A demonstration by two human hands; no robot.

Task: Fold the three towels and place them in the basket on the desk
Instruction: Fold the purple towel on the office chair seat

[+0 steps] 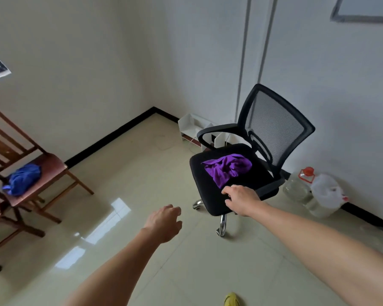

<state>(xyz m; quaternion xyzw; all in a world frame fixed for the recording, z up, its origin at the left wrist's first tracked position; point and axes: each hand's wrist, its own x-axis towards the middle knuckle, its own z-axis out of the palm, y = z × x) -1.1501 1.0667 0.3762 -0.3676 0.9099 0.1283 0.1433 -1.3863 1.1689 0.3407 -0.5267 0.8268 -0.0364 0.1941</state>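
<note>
target: purple towel (227, 170), crumpled in a heap on the seat of the black office chair (202, 188), centre-right of frame. not folded yet.

right hand (241, 200) hangs over the front edge of that seat, fingers loosely curled, holding nothing. left hand (164, 221) is lower and further left, out over the floor (142, 173), also loosely curled and holding nothing. it is well apart from the chair.

key relation: the towel lies just up and left of my right fingertips. its long axis runs diagonally, from a thin tail at the lower left up to the bunched mass nearer the backrest. the tail end is the near end, just beside my right index finger; i can't tell whether they touch. so the right hand is clearly the nearer one and gets the pick. my call: pinch the tail or the near edge and lift. the left comes in after to find a second corner.

blue towel (22, 178) is bunched on the wooden chair (51, 164) at the left edge of frame, far from both hands, nearer the left one. next pick, probably.

third towel, basket and desk: not in view. task looks barely started, nothing folded that i can see.

risk: the chair is on castors, so a sideways tug could roll it. lift up, not across.
</note>
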